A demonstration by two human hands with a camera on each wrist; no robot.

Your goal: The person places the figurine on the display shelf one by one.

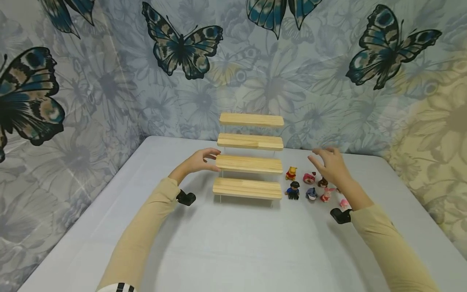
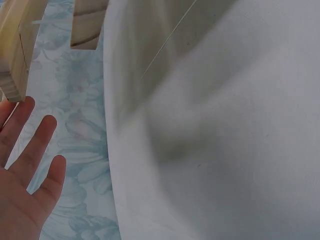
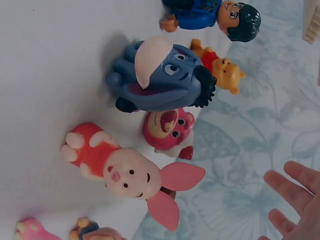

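Observation:
In the head view a stepped wooden display stand (image 1: pixel 249 164) with several pale boards stands mid-table. My left hand (image 1: pixel 200 161) is at its left side, fingertips touching a board's end (image 2: pixel 14 82) in the left wrist view; the thumb is hidden there. My right hand (image 1: pixel 330 166) hovers with spread fingers over a group of toy figures, holding nothing. Among them are a yellow bear in red (image 1: pixel 291 173), a pink bear (image 1: pixel 309 178), a boy in blue (image 1: pixel 293 190), a blue donkey (image 3: pixel 160 77), a pink-eared piglet (image 3: pixel 132 172), a brown figure (image 1: pixel 322 183) and a pink figure (image 1: pixel 344 203).
The white table (image 1: pixel 233 251) extends toward the person in front of the stand. Behind it hangs a floral backdrop (image 1: pixel 204 97) with large butterflies. Black wrist mounts (image 1: pixel 186 198) sit by both cuffs.

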